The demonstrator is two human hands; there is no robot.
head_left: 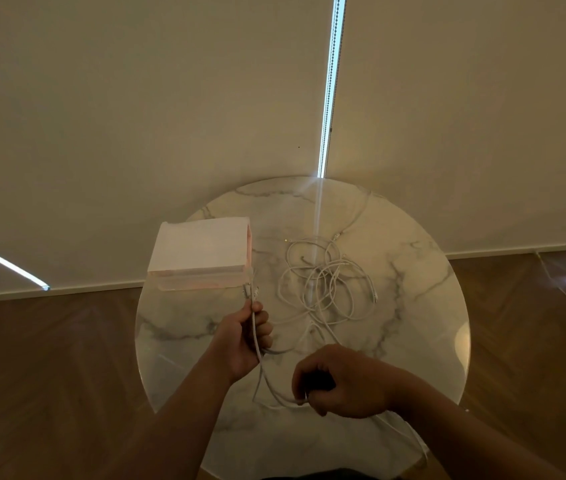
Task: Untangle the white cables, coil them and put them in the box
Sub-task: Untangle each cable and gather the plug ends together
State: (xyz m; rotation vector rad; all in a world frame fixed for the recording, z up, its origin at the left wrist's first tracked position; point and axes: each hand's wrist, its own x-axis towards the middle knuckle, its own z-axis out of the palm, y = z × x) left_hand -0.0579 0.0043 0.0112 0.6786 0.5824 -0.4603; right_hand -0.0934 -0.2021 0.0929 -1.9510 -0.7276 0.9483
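Note:
A tangle of white cables (326,282) lies in loose loops on the middle of the round marble table (413,306). My left hand (245,337) grips one white cable upright, its plug end sticking out above my fist next to the box. From that fist the cable runs down and right to my right hand (340,381), which pinches it near the table's front. A pale pink-white box (202,252) stands at the table's left edge.
Closed beige blinds hang behind the table, with a bright gap and bead chain (330,88) at centre. Wooden floor (49,375) surrounds the table. A thin cord (558,289) trails over the floor at the right.

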